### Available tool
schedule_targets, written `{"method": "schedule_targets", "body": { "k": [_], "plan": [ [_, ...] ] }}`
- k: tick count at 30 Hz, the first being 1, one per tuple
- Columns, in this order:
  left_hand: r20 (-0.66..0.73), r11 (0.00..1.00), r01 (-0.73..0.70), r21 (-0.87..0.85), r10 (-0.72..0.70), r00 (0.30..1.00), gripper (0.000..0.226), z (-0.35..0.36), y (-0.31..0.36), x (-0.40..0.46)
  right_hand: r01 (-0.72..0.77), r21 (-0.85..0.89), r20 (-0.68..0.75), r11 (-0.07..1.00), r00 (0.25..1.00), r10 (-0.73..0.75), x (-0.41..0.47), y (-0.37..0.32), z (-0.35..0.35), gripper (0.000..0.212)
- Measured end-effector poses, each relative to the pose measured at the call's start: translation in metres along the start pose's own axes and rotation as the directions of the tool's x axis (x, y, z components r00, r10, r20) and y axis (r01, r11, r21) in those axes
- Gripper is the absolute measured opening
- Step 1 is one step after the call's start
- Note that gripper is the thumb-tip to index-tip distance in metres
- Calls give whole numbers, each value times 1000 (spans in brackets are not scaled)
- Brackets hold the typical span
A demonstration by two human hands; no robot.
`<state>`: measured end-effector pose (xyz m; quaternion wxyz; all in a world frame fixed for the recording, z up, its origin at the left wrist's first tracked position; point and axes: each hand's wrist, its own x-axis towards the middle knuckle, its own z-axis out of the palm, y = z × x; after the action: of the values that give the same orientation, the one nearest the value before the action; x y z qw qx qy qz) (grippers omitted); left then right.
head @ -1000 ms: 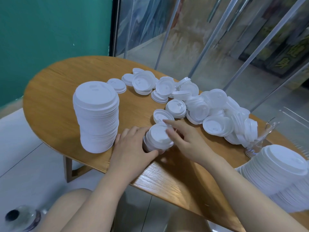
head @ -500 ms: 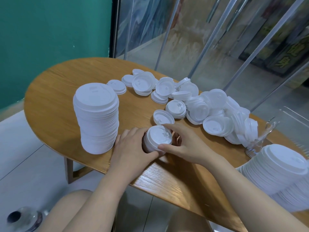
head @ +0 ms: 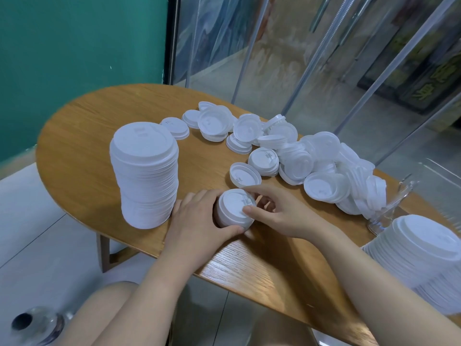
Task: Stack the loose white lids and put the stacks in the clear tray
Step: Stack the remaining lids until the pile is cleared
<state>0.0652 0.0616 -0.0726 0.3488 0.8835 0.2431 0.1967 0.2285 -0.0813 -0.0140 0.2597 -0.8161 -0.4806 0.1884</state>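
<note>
Head view: both hands cup a small stack (head: 234, 208), left hand (head: 199, 221) wrapped round its near side, right hand (head: 279, 213) pinching the top lid's rim. Stacking is midway, I'd say; next comes another lid, the single lid (head: 245, 174) just beyond the grip. Table edge (head: 249, 278) runs close under the wrists; tall stack (head: 144, 173) stands left, clear tray (head: 399, 198) far right.

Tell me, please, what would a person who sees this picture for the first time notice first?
Probably the tall stack of white lids standing on the left part of the wooden table, and the loose lids scattered across the table's far right side. Near the front edge, the left hand and right hand hold a small stack between them.
</note>
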Motion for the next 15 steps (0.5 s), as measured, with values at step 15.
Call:
{"method": "schedule_targets", "body": {
  "k": [15],
  "plan": [
    [34, 1000, 5, -4, -5, 999, 76, -3, 4, -1, -5, -40, -19, 999, 1000, 4, 2, 8, 8, 44]
  ]
}}
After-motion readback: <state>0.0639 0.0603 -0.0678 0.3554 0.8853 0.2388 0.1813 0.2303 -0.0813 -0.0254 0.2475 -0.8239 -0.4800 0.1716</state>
